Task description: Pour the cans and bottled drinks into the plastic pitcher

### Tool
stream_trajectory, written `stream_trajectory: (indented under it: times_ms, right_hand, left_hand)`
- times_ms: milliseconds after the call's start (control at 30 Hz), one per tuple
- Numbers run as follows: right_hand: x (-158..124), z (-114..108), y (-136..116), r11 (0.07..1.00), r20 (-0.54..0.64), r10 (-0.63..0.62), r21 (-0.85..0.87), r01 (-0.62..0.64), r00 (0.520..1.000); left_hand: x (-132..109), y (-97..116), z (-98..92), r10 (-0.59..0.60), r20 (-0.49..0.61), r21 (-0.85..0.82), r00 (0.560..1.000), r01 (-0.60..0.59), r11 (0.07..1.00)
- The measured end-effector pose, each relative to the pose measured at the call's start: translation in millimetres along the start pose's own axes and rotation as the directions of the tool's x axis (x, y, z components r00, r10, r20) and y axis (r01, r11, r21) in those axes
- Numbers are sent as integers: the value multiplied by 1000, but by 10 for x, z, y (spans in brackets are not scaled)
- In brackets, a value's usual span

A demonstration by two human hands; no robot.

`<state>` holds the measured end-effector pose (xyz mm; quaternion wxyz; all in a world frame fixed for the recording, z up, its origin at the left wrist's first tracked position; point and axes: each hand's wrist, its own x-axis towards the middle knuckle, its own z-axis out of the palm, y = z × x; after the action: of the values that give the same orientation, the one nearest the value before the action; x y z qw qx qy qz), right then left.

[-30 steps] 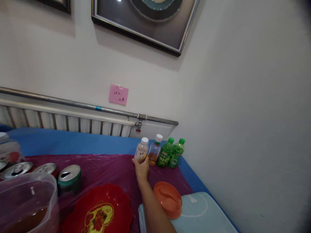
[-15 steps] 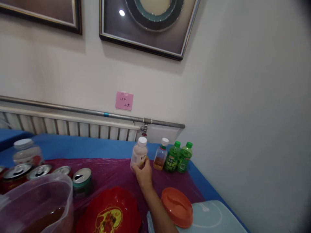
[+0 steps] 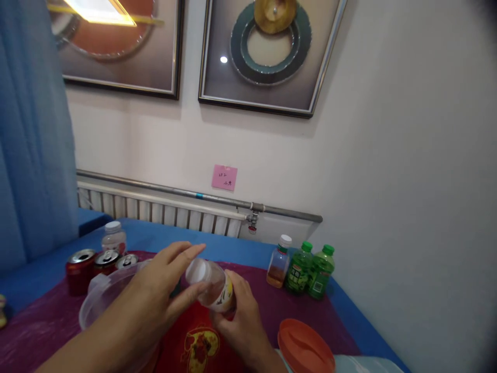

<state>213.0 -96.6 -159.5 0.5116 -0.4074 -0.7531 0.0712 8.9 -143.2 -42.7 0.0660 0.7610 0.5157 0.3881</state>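
Observation:
A clear bottle with a white cap and a yellow-and-white label [image 3: 213, 290] is tilted to the left above the red tray [image 3: 182, 331]. My right hand [image 3: 243, 321] is wrapped round its lower part. Beside the cap, my left hand [image 3: 166, 280] has its thumb and fingers apart, with the cap between them; whether it touches the cap is unclear. Under my left forearm is a translucent plastic tub [image 3: 91, 305], partly hidden.
A bottle of brown liquid [image 3: 277, 264] and two green bottles [image 3: 298, 272] stand at the right. Cans [image 3: 80, 272] and a white-capped bottle [image 3: 114, 239] are at the left. An orange lid [image 3: 305, 344] lies front right, and a blue curtain [image 3: 34, 124] hangs left.
The bottle in my right hand has left the table, come nearer and tipped left. My left hand has entered beside its cap. The view has shifted left and up.

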Motion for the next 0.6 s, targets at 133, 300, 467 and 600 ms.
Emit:
stream_trajectory:
  times_ms: [133,300,467,600]
  right_hand:
    - [-26,-39,-77,992,-17,-100,-74,98,995]
    - [62,-87,-170,979,17,-162,-125,163,987]
    - [255,-123,-225,934,94,-231,-256,248,968]
    - [454,-168,-297,836,179,-333,-399,377,926]
  left_hand:
    - [-15,-6,-67,-22,156,-69,987,33,997]
    - [-86,-46,-230,-30,110,-151,993,47,987]
    - [-289,-241,-555,-333,-71,-322,940,294,900]
    - [-731,-739,-588,-600,-140,-546,787,444,710]
